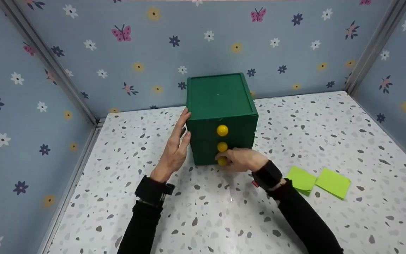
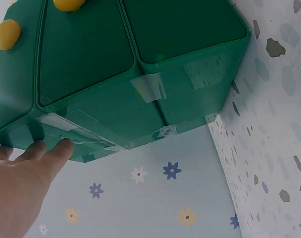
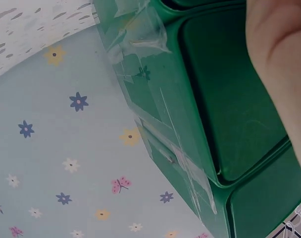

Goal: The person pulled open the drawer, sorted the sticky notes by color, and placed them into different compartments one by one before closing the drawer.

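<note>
A green three-drawer box (image 1: 220, 93) stands on the table, its front with a column of round yellow knobs facing me. My left hand (image 1: 175, 151) rests against the box's left side, fingers extended; in the left wrist view its fingertips (image 2: 64, 148) touch the side wall near the upper drawer. With curled fingers my right hand (image 1: 242, 159) pinches the lowest yellow knob (image 1: 222, 161), partly covering it. Above it sit the middle knob (image 1: 222, 146) and the top knob (image 1: 222, 130). All drawer fronts look flush with the box.
Two lime-green sticky-note pads (image 1: 300, 180) lie right of my right forearm. A small red tag (image 1: 255, 183) shows by that wrist. Clear tape (image 3: 175, 148) runs along the box's side. Flowered wall panels (image 1: 146, 53) enclose the speckled table (image 1: 118, 211) at the back and sides.
</note>
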The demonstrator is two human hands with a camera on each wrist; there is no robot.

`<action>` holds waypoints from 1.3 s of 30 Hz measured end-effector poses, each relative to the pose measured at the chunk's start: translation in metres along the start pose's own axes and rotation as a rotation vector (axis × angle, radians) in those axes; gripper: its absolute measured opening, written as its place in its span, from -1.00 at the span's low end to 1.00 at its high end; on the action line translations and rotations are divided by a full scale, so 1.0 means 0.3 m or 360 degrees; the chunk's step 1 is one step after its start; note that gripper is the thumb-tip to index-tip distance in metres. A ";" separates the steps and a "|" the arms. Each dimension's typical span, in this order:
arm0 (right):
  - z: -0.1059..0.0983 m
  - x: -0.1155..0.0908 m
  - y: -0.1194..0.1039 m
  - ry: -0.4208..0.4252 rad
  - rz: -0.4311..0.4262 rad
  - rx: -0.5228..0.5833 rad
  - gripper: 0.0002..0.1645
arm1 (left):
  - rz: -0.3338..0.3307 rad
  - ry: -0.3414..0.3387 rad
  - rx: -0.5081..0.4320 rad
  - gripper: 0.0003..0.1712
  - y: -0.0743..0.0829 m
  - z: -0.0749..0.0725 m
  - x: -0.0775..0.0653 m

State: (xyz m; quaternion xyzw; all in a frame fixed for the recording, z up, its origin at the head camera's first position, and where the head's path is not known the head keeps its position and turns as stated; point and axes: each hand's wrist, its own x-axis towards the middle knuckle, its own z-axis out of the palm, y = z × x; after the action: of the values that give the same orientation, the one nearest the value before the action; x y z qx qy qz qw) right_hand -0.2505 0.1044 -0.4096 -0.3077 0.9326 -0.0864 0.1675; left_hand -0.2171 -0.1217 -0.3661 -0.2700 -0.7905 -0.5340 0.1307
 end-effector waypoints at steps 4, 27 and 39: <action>0.002 -0.002 -0.003 0.0007 0.0003 -0.0030 -0.55 | -0.0006 -0.0001 0.0003 -0.43 0.002 0.001 0.000; -0.002 -0.035 -0.061 -0.0030 0.0034 -0.0102 -0.75 | 0.0039 0.0006 0.0009 -0.42 -0.004 0.000 -0.002; -0.014 -0.078 -0.154 -0.0240 0.0268 -0.0151 -0.51 | 0.0022 0.0021 0.0014 -0.42 -0.002 0.001 -0.001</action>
State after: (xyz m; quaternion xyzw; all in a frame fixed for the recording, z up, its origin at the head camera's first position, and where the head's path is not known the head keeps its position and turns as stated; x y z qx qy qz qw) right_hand -0.2092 0.0821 -0.3872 -0.2415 0.9430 -0.0043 0.2290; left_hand -0.2172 -0.1216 -0.3667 -0.2714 -0.7900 -0.5314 0.1408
